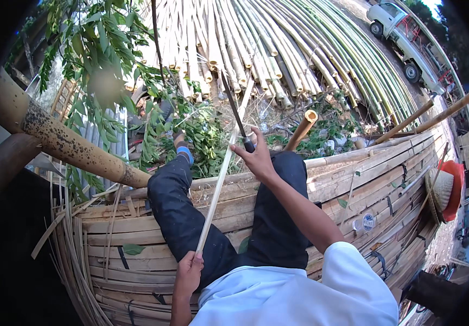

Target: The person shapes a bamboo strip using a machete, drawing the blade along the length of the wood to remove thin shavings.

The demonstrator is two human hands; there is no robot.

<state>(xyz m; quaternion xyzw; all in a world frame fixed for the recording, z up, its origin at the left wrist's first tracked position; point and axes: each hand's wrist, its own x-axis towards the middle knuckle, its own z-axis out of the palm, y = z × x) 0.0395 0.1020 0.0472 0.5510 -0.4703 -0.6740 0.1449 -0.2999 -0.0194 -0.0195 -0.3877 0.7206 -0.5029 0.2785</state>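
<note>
Bamboo strip (pixel 215 201) in left hand (pixel 189 271); right hand (pixel 258 161) outstretched.

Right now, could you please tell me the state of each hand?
Left hand: closed, holding the pale strip.
Right hand: closed, holding the black-handled knife.

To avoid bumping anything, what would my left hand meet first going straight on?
Beyond the pale strip it holds, your left hand would probably meet your left trouser leg first, though depth is unclear.

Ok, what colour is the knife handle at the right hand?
Black knife handle, seen in head view.
</note>
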